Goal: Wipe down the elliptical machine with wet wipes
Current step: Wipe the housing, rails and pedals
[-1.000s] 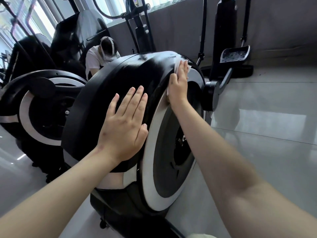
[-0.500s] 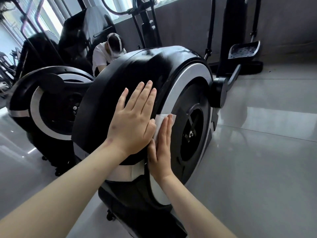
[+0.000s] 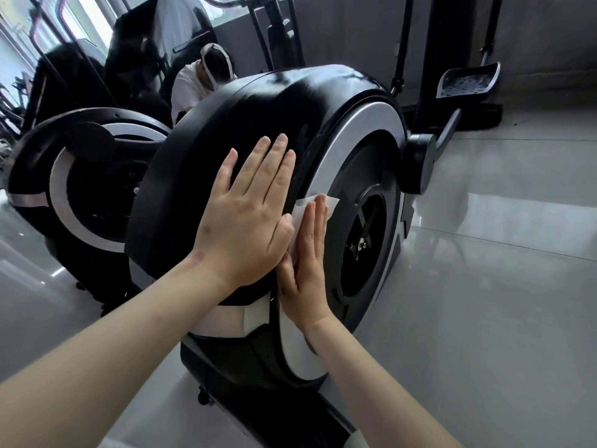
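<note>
The elliptical machine's black flywheel housing with a silver ring on its side fills the middle of the head view. My left hand lies flat with straight fingers on the black curved top of the housing. My right hand presses a white wet wipe flat against the silver ring on the housing's right side, fingers straight and pointing up. The wipe shows above and left of my fingertips. The two hands touch at the thumbs.
A second elliptical housing stands to the left. A person in a white shirt crouches behind the machines. The crank arm and a pedal sit at the right rear. Glossy grey floor tiles spread to the right.
My right hand slid the wipe from the top of the silver ring down to its middle, beside my left hand, then stayed there. My left hand stayed on the housing.
</note>
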